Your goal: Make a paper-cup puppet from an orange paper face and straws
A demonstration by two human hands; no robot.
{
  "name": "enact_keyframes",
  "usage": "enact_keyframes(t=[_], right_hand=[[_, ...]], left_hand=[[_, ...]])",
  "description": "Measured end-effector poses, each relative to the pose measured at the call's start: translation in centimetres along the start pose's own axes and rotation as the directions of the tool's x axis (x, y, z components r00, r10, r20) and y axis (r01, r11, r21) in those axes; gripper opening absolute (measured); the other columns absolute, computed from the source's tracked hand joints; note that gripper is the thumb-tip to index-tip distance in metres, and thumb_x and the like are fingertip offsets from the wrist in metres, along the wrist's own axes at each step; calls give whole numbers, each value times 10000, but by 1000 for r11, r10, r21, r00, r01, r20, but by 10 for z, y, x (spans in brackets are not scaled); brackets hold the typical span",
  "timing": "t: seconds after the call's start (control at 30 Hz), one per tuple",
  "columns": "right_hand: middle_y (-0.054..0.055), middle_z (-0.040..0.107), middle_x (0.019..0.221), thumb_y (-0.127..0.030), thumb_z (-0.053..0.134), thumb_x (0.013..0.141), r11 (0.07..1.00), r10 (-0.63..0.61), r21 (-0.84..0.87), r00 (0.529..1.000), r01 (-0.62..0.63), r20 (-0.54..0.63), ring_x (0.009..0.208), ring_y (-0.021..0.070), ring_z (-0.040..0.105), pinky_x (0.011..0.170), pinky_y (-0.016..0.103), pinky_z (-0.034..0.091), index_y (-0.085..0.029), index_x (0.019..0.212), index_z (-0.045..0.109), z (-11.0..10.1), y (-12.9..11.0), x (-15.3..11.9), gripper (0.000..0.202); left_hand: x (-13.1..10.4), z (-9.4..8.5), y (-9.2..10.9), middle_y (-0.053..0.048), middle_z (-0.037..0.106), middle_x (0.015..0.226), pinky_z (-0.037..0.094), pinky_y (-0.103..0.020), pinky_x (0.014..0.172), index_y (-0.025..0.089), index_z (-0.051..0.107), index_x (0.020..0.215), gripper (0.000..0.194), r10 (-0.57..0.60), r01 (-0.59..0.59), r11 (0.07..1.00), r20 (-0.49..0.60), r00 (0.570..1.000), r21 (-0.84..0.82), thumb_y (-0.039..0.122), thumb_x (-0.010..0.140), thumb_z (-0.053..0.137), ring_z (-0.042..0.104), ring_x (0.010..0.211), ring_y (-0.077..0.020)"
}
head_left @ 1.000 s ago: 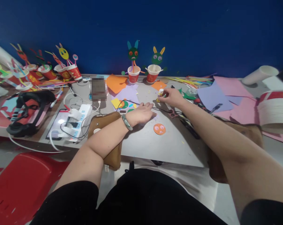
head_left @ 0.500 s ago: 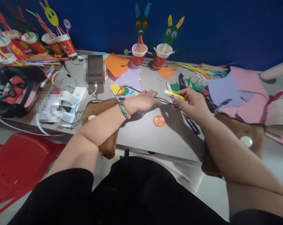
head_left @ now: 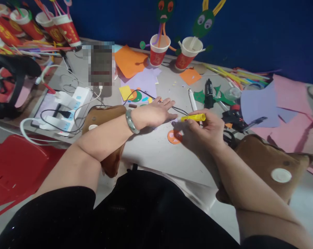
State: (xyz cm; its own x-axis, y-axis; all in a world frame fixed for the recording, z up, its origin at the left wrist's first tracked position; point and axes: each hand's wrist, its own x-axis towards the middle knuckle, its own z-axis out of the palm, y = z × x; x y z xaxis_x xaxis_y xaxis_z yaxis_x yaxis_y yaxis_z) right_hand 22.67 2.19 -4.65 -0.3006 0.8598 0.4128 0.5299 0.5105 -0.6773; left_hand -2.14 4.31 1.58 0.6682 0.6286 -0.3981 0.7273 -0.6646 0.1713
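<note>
My right hand point(head_left: 208, 129) is closed on a yellow glue stick point(head_left: 195, 117), its pale end pointing left toward my left fingertips. My left hand point(head_left: 160, 112) lies low over the table with its fingers stretched out; a bit of purple paper shows beneath it, partly hidden. Just below the glue stick's pale end rests an orange paper disc with a drawn face point(head_left: 174, 137). A black cable point(head_left: 181, 110) runs behind both hands. A white pen point(head_left: 192, 99) and a black marker point(head_left: 208, 93) lie beyond my right hand.
Two red paper cups point(head_left: 157, 57) with green paper puppets stand at the back. Paper scraps point(head_left: 126, 92) and a power strip point(head_left: 78, 107) are on the left. Pink and purple sheets point(head_left: 260, 103) lie on the right. Brown cushions point(head_left: 265, 162) hang over the table's front edge.
My right hand has moved down and left with the glue stick, bringing its pale end beside my left fingers. My left hand stays nearly in place. The camera view has shifted slightly.
</note>
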Motion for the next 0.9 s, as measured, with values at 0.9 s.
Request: enact_keyframes(t=[0.9], right_hand=[[101, 839, 1003, -285, 582, 1044, 925, -294, -161, 915, 345, 275, 897, 301, 804, 921, 517, 596, -252, 1079, 674, 8, 10, -1, 103]], left_hand=[[0, 19, 7, -93, 311, 1897, 211, -737, 1380, 401, 476, 1728, 681, -86, 87, 996, -31, 996, 5, 158, 1097, 403, 230, 1772, -417]])
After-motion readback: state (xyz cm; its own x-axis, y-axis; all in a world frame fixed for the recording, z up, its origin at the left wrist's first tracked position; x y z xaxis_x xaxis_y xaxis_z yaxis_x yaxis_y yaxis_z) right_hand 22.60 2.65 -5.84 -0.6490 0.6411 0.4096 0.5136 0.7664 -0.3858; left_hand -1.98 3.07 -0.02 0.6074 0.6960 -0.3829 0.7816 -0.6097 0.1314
